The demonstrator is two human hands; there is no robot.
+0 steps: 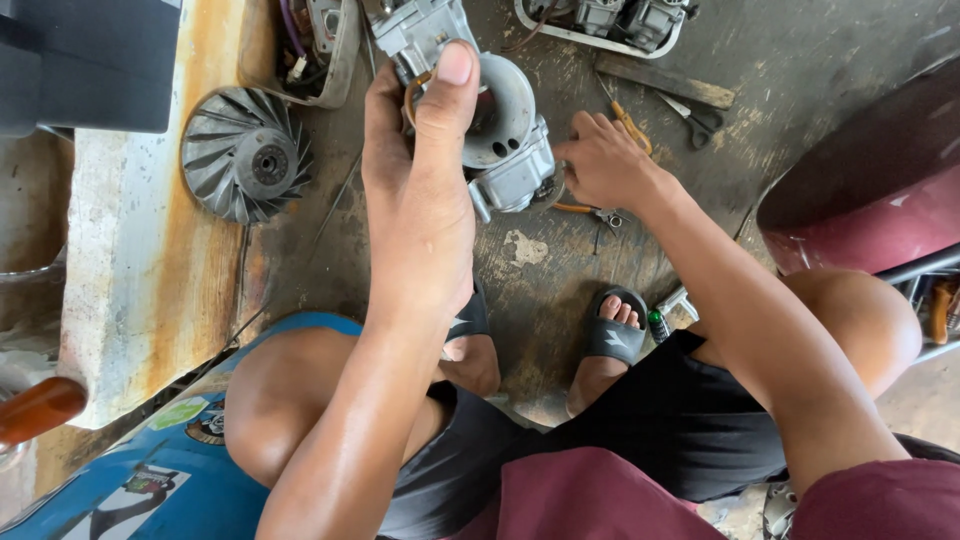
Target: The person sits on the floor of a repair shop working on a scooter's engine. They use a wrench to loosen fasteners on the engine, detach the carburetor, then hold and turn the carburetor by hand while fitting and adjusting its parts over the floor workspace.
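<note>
Head view looks straight down over my knees at the oily floor [560, 290]. My left hand [420, 190] is wrapped around a grey metal carburettor [505, 140], thumb up along its round open mouth, holding it off the ground in front of me. My right hand [600, 160] comes in from the side with fingertips pinched at the lower corner of the carburettor body; whether they grip a small screw or part there, I cannot tell.

As I judge it, the work is midway: the carburettor is off whatever it belongs to and partly stripped, with a finned fan wheel [245, 155] lying well apart on the left and more carburettor bodies in a white tray [600, 40] at the top edge. Nothing shows it reassembled.

An orange-handled screwdriver [630, 125] and pliers [700, 120] lie beyond my right hand, untouched. My palm hides the carburettor's near side, the tray is cut off by the frame edge, and the small bits under my right wrist are too tiny to name.
</note>
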